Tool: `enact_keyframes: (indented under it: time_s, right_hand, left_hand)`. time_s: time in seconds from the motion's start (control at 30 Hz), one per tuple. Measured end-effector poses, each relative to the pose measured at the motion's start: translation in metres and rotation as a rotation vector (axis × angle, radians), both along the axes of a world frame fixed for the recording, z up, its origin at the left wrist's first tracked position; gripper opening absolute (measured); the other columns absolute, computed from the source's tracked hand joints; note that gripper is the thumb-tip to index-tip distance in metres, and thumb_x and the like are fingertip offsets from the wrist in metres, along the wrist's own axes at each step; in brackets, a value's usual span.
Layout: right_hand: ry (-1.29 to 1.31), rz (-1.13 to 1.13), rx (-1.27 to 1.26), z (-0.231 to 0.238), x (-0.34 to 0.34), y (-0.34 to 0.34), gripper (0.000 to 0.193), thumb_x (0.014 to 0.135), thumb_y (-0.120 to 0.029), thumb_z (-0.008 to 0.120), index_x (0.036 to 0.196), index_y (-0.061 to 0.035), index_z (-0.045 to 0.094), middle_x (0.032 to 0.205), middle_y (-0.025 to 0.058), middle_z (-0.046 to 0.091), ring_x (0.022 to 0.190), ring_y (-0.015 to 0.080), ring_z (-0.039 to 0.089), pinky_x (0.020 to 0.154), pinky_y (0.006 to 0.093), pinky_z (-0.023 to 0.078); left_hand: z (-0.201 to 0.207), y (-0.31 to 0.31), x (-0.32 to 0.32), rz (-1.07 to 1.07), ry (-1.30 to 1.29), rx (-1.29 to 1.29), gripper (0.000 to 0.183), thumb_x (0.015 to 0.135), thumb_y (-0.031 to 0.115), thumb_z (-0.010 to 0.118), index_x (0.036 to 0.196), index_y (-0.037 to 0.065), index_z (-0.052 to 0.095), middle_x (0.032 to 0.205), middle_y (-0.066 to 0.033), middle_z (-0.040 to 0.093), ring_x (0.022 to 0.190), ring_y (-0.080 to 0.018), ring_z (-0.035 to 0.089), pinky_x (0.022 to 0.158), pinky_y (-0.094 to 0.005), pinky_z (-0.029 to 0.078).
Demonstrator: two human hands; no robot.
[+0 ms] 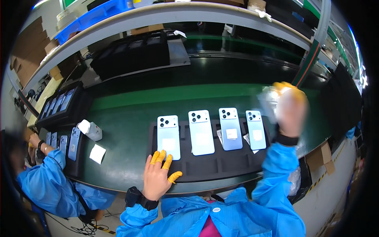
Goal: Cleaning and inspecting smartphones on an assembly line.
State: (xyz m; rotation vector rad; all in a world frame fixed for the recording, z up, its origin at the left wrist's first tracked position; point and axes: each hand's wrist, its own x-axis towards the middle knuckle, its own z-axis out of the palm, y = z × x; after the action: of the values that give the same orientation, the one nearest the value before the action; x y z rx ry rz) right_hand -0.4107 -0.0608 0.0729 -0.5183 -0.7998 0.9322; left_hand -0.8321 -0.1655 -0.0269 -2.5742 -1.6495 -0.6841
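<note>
Four light-blue smartphones lie backs up in a row on a black foam tray [201, 168], each with a white label. My left hand [156, 179] wears yellow finger cots. Its fingers are spread, the tips resting on the lower edge of the leftmost phone [168, 136]. To its right are a second phone [201, 134], a third phone [230, 130] and the rightmost phone [256, 130]. Beyond the tray's right end, my right hand [292, 110] is raised and smeared by motion. A blurred, see-through plastic piece [268, 102] shows beside its yellow-covered fingertips; whether it is gripped cannot be told.
At left, a co-worker's hand [35, 140] is near another tray with phones [73, 146]. A white bottle [92, 131] and white paper [97, 154] lie on the green table [122, 118]. Black foam trays [130, 55] are stacked behind; a metal post [312, 59] rises at right.
</note>
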Motion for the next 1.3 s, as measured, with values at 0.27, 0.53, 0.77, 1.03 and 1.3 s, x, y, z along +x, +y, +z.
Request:
enact_keyframes:
  time_s: [0.27, 0.53, 0.77, 1.03, 1.3]
  right_hand:
    - [-0.225, -0.659, 0.131, -0.040, 0.191, -0.247, 0.028, 0.094, -0.018, 0.049, 0.114, 0.0007, 0.055, 0.109, 0.0108, 0.059, 0.098, 0.0218, 0.058, 0.090, 0.0356, 0.044]
    - [-0.486, -1.164, -1.008, -0.349, 0.322, -0.265, 0.020, 0.090, -0.024, 0.053, 0.085, -0.0062, 0.061, 0.072, 0.0020, 0.056, 0.068, 0.0152, 0.055, 0.057, 0.0287, 0.042]
    - [-0.095, -0.418, -1.380, -0.410, 0.263, -0.227, 0.035, 0.090, -0.032, 0.050, 0.100, -0.0003, 0.062, 0.088, 0.0130, 0.065, 0.077, 0.0254, 0.061, 0.063, 0.0384, 0.047]
    - [-0.516, -0.757, -1.255, -0.265, 0.229, -0.225, 0.019, 0.085, -0.010, 0.051, 0.092, 0.0007, 0.064, 0.078, 0.0096, 0.063, 0.059, 0.0199, 0.062, 0.049, 0.0305, 0.048]
    - [-1.260, -1.027, -0.716, -0.114, 0.073, -0.163, 0.019, 0.086, -0.011, 0.064, 0.102, -0.0010, 0.063, 0.092, 0.0114, 0.064, 0.079, 0.0196, 0.063, 0.072, 0.0306, 0.050]
  left_hand:
    - [-0.005, -0.002, 0.005, 0.092, -0.078, 0.034, 0.057, 0.076, 0.033, 0.072, 0.122, 0.002, 0.058, 0.133, -0.0215, 0.046, 0.126, -0.0402, 0.039, 0.107, -0.0492, 0.030]
    - [-0.005, -0.006, 0.011, 0.250, -0.149, 0.038, 0.060, 0.073, 0.026, 0.076, 0.122, -0.002, 0.055, 0.145, -0.0243, 0.029, 0.134, -0.0425, 0.026, 0.106, -0.0479, 0.030]
    - [-0.017, -0.004, 0.017, 0.443, -0.343, 0.157, 0.039, 0.084, 0.013, 0.064, 0.119, -0.004, 0.055, 0.146, -0.0205, 0.029, 0.128, -0.0392, 0.036, 0.104, -0.0428, 0.031]
    - [-0.010, 0.005, -0.010, 0.588, -0.395, 0.069, 0.039, 0.085, 0.011, 0.064, 0.119, -0.004, 0.053, 0.128, -0.0211, 0.045, 0.120, -0.0347, 0.042, 0.100, -0.0395, 0.034]
    - [-0.010, 0.021, -0.014, 0.685, -0.373, -0.026, 0.032, 0.084, 0.015, 0.066, 0.106, -0.008, 0.061, 0.103, -0.0233, 0.059, 0.091, -0.0391, 0.056, 0.079, -0.0424, 0.045]
